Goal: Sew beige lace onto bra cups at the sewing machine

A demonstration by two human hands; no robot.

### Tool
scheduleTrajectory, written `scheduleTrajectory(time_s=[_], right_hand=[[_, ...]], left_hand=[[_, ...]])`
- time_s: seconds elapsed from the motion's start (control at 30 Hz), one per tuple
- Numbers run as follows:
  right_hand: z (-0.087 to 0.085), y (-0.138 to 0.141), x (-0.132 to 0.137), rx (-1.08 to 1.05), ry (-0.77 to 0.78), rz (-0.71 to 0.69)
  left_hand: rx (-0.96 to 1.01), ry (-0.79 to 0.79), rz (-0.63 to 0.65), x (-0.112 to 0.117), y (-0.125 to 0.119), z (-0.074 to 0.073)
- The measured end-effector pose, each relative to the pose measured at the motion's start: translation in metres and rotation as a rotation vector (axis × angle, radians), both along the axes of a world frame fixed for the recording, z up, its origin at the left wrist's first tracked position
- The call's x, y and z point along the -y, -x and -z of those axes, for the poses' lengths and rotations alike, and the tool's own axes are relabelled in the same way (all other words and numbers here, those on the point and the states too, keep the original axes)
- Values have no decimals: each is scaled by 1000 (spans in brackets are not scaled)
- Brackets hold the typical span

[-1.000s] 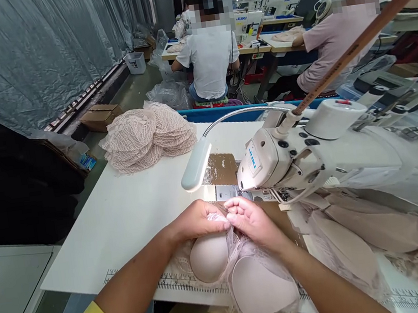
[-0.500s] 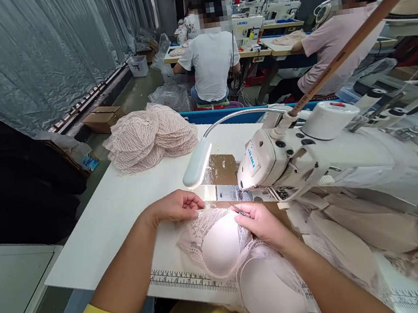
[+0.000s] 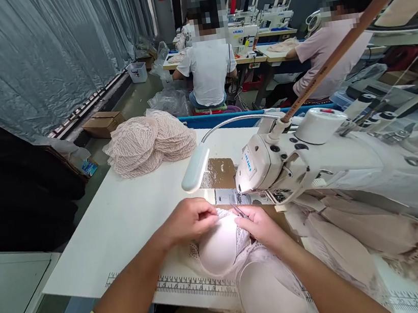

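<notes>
A pale pink lace bra with moulded cups [image 3: 218, 247] lies across the table's front edge, one cup toward the sewing machine and the other toward my body. My left hand [image 3: 194, 219] is closed, pinching the lace at the top edge of the far cup. My right hand [image 3: 259, 222] grips the same cup's right side, thumb on top. Between its thumb and fingers sits a slim pointed metal tool, apparently tweezers [image 3: 238, 209], tip toward the machine. The sewing machine head [image 3: 258, 163] stands just beyond both hands; its needle area is partly hidden.
Stacked lace pieces [image 3: 134, 145] lie at the table's far left. A lamp [image 3: 196, 168] on a bent neck hangs over the work. More bra pieces [image 3: 367, 218] lie under the machine arm at right. A printed ruler [image 3: 195, 285] runs along the front edge. Two people sit at machines beyond.
My left hand has moved right along the lace edge, closer to my right hand, and now covers part of the cup. My right hand keeps its hold. The view has shifted slightly.
</notes>
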State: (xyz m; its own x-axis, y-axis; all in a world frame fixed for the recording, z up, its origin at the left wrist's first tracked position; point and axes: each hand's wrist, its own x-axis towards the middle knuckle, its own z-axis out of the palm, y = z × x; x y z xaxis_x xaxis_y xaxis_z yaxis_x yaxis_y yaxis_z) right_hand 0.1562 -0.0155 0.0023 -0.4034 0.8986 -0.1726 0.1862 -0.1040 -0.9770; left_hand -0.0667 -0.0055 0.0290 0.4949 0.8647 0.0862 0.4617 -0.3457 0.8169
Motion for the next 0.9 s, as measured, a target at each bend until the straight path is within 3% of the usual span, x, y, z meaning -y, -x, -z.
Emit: scheduleTrajectory(time_s=[0.2,0.4,0.5,0.7,0.9], right_hand=[[-3,3,2,-72,84,-47],[1,6,5,-143,377,121],[1,12,7,-162,421,137],[-5,19,8,-227,181,115],[2,8,5,49,-187,69]], left_hand=[[-174,-304,54,4,-18,17],[-151,-554,3,6,-17,20],[-147,-717,-39,8,-23,21],[-129,-861,-64,10,-32,23],[-128,-908,-103,12,-29,19]])
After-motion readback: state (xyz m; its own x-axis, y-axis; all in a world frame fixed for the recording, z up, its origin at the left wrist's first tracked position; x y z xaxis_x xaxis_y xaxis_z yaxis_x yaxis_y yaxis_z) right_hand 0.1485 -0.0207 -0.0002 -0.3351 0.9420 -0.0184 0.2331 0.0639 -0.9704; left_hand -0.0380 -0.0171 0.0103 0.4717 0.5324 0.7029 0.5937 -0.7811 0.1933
